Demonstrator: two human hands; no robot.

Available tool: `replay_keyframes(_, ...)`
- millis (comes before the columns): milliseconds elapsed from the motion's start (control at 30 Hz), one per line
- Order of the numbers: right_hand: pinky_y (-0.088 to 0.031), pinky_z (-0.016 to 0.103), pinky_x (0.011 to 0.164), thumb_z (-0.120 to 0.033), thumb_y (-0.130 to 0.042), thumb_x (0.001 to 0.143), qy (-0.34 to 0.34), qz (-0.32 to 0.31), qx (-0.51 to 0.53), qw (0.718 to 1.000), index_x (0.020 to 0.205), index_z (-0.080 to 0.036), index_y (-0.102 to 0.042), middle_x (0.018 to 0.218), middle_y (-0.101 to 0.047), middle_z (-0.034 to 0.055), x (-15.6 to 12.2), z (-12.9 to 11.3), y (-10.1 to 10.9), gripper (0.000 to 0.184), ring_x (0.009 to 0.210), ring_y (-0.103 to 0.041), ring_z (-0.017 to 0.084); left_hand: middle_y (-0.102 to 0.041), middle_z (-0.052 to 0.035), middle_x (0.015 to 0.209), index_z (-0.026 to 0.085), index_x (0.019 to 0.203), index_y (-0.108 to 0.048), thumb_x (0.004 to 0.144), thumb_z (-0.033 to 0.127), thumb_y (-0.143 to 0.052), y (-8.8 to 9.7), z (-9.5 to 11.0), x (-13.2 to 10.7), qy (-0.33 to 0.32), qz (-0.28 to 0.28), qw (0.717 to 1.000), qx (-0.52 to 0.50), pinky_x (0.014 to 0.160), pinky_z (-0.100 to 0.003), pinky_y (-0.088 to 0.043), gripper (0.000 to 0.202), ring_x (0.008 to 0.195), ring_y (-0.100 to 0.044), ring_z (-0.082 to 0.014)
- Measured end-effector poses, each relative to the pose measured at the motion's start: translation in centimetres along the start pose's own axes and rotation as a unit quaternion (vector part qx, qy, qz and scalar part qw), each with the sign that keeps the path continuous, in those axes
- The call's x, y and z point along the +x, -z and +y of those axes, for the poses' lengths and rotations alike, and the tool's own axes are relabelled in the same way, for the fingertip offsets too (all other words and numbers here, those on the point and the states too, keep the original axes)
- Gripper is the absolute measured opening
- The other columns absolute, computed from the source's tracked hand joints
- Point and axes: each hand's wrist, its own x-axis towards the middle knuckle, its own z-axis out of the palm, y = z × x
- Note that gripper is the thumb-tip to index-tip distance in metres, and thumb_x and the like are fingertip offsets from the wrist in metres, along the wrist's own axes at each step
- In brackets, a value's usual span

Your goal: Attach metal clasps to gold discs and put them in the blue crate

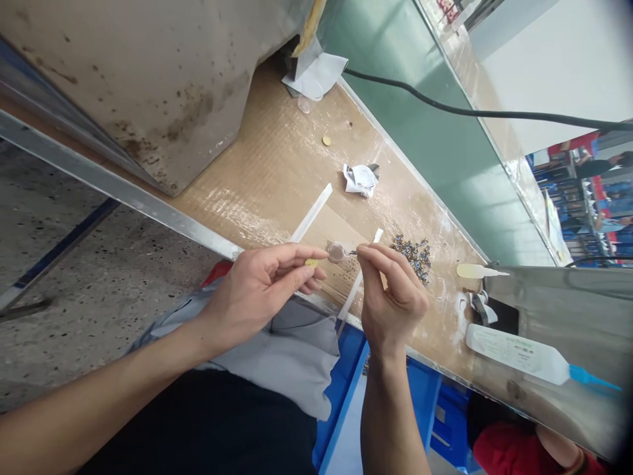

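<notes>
A light-looking yellow disc (311,262), best held by its rim, is pinched in the left hand (262,285); in the right hand (393,290), apparently, a dark piece (353,253).

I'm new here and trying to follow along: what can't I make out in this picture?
All in the head view:
Dark item: mostly hidden by the right hand pinching it.
Yellow piece: partly covered by the left hand.
Pile of parts: single pieces too small to identify.
Large bottle: label print too small to read.
Person in red: cut off by the bottom edge.
</notes>
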Motion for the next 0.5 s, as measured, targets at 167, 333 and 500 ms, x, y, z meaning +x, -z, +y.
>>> replay_keyframes(167, -0.071, 0.045, 0.103, -0.019, -0.069, 0.116, 0.003, -0.005, -0.011, 1.000, 0.115, -0.033, -0.087, 0.117, -0.086, 0.0006, 0.06, -0.08, -0.09, 0.023, 0.110, -0.084, 0.024, -0.091, -0.0011, 0.109, 0.031, 0.137, -0.086, 0.114, 0.039, -0.075, 0.01, 0.00, -0.02, 0.005, -0.001, 1.000, -0.002, 0.091, -0.027, -0.074, 0.026, 0.097, -0.089, -0.0202)
replay_keyframes(333, -0.069, 0.045, 0.102, -0.018, -0.070, 0.116, 0.003, -0.006, -0.007, 1.000, 0.117, -0.034, -0.087, 0.117, -0.086, 0.0011, 0.08, -0.14, -0.18, 0.023, 0.110, -0.084, 0.024, -0.092, -0.0012, 0.108, 0.031, 0.136, -0.086, 0.114, 0.038, -0.076, -0.03, 0.07, -0.04, 0.010, 0.004, 1.000, -0.006, 0.090, -0.028, -0.074, 0.026, 0.094, -0.089, -0.0207)
replay_keyframes(500, -0.069, 0.043, 0.100, -0.019, -0.072, 0.115, -0.003, -0.004, -0.016, 1.000, 0.116, -0.033, -0.087, 0.116, -0.086, 0.0007, 0.12, -0.20, -0.20, 0.021, 0.108, -0.083, 0.024, -0.092, -0.0019, 0.108, 0.030, 0.137, -0.086, 0.113, 0.040, -0.076, 0.02, 0.09, -0.03, 0.008, 0.002, 1.000, 0.000, 0.090, -0.029, -0.075, 0.027, 0.095, -0.090, -0.0220)
